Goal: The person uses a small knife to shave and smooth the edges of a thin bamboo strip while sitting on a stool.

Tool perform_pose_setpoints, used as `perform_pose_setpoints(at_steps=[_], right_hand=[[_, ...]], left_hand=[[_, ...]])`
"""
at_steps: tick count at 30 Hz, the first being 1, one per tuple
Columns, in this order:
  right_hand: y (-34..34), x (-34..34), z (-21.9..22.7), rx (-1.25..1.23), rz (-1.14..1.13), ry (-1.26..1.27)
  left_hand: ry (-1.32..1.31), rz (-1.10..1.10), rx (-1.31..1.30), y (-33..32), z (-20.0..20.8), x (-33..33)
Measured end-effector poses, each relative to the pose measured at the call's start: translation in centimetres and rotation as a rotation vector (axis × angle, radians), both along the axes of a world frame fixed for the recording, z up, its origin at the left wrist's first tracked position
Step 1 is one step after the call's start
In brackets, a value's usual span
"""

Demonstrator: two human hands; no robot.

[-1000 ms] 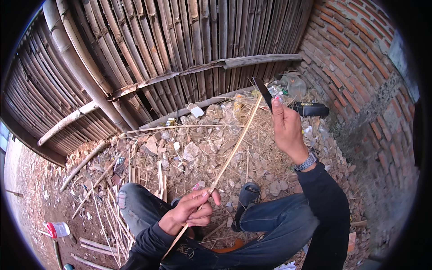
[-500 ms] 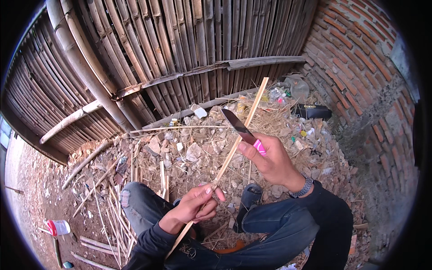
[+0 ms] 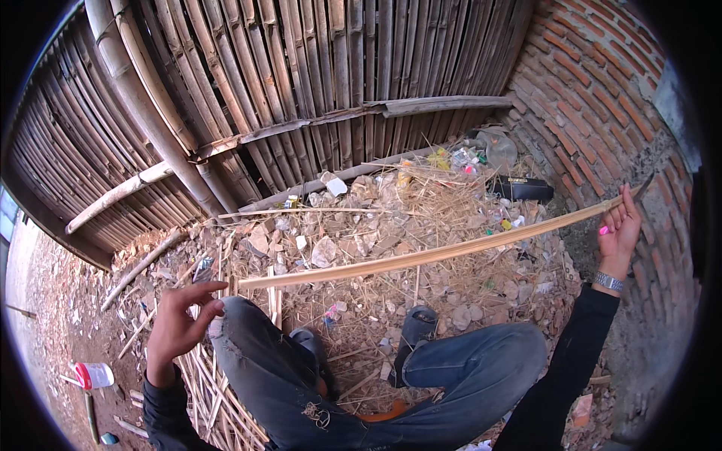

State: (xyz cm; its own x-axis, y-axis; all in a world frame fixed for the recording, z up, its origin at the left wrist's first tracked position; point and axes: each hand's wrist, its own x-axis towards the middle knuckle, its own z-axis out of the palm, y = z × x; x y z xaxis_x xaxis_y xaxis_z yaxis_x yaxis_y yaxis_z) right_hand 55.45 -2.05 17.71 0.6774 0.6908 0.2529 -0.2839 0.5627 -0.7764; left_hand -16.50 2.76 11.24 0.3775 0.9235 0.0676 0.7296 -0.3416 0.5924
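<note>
The right hand (image 3: 620, 225) closes its fingers on the far end of a long bamboo strip (image 3: 436, 257); the left hand (image 3: 179, 323), fingers spread and empty, hovers beside the near end. Best support both ends so it doesn't whip.

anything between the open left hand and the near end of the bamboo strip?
Nothing visible. The left hand is open beside the left knee, and the near end of the bamboo strip hangs just right of and above its fingers, with only rubble ground behind that gap. The right hand holds the far end.
</note>
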Motion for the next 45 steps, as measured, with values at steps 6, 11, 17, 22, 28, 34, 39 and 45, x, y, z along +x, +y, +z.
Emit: perform_pose_setpoints(at_steps=[6, 11, 17, 22, 28, 34, 39, 45], right_hand=[[-13.1, 8.6, -12.4, 0.004, -0.238, 0.374], [-24.0, 12.7, -30.5, -0.121, -0.485, 0.557], [-30.2, 7.7, -44.5, -0.698, -0.769, 0.752], [-25.7, 3.7, -45.3, -0.879, -0.601, 0.715], [-21.1, 1.5, -44.7, -0.991, -0.451, 0.622], [-17.8, 0.4, -44.5, -1.082, -0.368, 0.544], [-15.0, -0.6, -45.2, -1.170, -0.285, 0.486], [-12.8, -0.4, -46.4, -1.259, -0.229, 0.418]], left_hand=[[-0.384, 0.709, 0.254, -0.4, -11.9, -19.8], [0.180, 0.786, -0.031, -8.9, -29.6, -19.4], [0.192, 0.500, -0.506, -18.4, -41.6, -9.4], [0.208, 0.453, -0.641, -17.5, -41.3, -4.1], [0.223, 0.431, -0.687, -16.2, -41.2, -1.8], [0.221, 0.420, -0.717, -15.0, -41.4, 0.3], [0.215, 0.439, -0.739, -14.9, -41.7, 1.3], [0.221, 0.461, -0.746, -14.3, -42.9, -0.5]])
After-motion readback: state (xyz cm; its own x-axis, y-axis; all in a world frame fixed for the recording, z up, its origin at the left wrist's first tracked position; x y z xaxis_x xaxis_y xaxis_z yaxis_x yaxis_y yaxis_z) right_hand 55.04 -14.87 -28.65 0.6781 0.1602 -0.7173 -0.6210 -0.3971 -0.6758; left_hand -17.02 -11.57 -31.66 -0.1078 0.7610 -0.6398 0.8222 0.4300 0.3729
